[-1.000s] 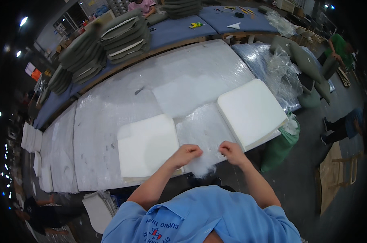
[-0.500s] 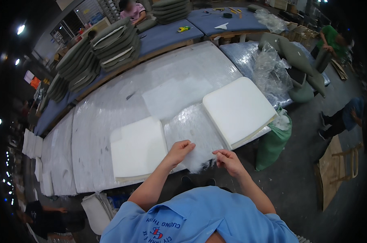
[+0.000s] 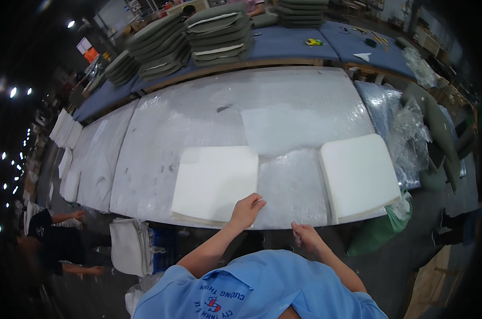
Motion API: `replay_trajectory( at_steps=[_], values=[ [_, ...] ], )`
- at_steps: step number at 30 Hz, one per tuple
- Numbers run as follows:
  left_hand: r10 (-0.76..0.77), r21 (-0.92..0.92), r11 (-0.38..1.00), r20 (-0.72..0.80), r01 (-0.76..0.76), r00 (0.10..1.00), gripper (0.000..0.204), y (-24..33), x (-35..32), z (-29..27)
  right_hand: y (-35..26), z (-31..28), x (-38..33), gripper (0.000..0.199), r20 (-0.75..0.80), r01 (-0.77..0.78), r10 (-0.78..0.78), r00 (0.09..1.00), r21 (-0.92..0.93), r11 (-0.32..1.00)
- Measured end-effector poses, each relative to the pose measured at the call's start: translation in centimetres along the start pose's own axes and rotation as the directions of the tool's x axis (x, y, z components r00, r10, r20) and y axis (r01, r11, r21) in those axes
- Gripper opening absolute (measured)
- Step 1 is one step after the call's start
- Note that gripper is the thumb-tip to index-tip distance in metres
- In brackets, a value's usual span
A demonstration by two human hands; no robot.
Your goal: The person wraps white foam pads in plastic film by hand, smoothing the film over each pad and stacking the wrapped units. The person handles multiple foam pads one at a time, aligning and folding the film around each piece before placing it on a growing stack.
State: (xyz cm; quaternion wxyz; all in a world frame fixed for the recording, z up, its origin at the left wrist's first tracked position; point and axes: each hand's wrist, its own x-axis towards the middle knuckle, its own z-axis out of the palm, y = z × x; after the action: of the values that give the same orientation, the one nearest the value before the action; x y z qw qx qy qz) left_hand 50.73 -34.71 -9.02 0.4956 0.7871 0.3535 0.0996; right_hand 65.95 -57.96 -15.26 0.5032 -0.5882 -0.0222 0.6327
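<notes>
My left hand [image 3: 247, 209] rests with curled fingers on the near edge of a clear bubbled plastic sheet [image 3: 291, 183], right beside the near right corner of a white square foam pad [image 3: 214, 183]. My right hand [image 3: 306, 236] is closed just off the table's near edge and seems to pinch the sheet's hanging edge. A second white foam pad [image 3: 360, 175] lies to the right of the sheet. A larger flat white sheet [image 3: 305, 125] lies behind them on the plastic-covered table [image 3: 161, 138].
Stacks of grey-green cushions [image 3: 219, 32] stand on the blue table [image 3: 289, 45] behind. Crumpled clear plastic [image 3: 406, 133] and a green bag [image 3: 379, 234] sit at the right. White pads [image 3: 65, 133] lie far left. Another person [image 3: 55, 239] stands at lower left beside a white bundle [image 3: 129, 244].
My right hand has drawn back from the sheet's top to just below the table's near edge. My left hand has slid toward the left pad's corner. The view has shifted right.
</notes>
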Motion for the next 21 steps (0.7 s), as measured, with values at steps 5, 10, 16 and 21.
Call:
replay_trajectory(
  at_steps=[5,10,16,21],
  values=[
    [0.444,0.258,0.882,-0.175,-0.394,0.879,0.015,-1.5,3.1,-4.2,-3.3,7.2,6.2,0.038,0.246,-0.121,0.070,0.967,0.196,0.973],
    [0.437,0.240,0.892,-0.240,-0.383,0.867,0.013,-3.8,5.2,-8.7,-10.1,10.0,17.4,0.026,0.010,0.007,-0.010,1.000,0.240,0.971],
    [0.078,0.081,0.994,-0.152,-0.066,0.985,0.017,-8.7,5.2,-14.0,-14.8,6.8,31.9,0.038,-0.247,0.064,0.139,0.959,0.668,0.741],
    [-0.126,-0.017,0.992,-0.226,0.125,0.966,0.018,-12.5,4.0,-17.3,-18.5,8.9,38.5,0.043,-0.177,-0.030,0.239,0.955,0.743,0.669]
  ],
)
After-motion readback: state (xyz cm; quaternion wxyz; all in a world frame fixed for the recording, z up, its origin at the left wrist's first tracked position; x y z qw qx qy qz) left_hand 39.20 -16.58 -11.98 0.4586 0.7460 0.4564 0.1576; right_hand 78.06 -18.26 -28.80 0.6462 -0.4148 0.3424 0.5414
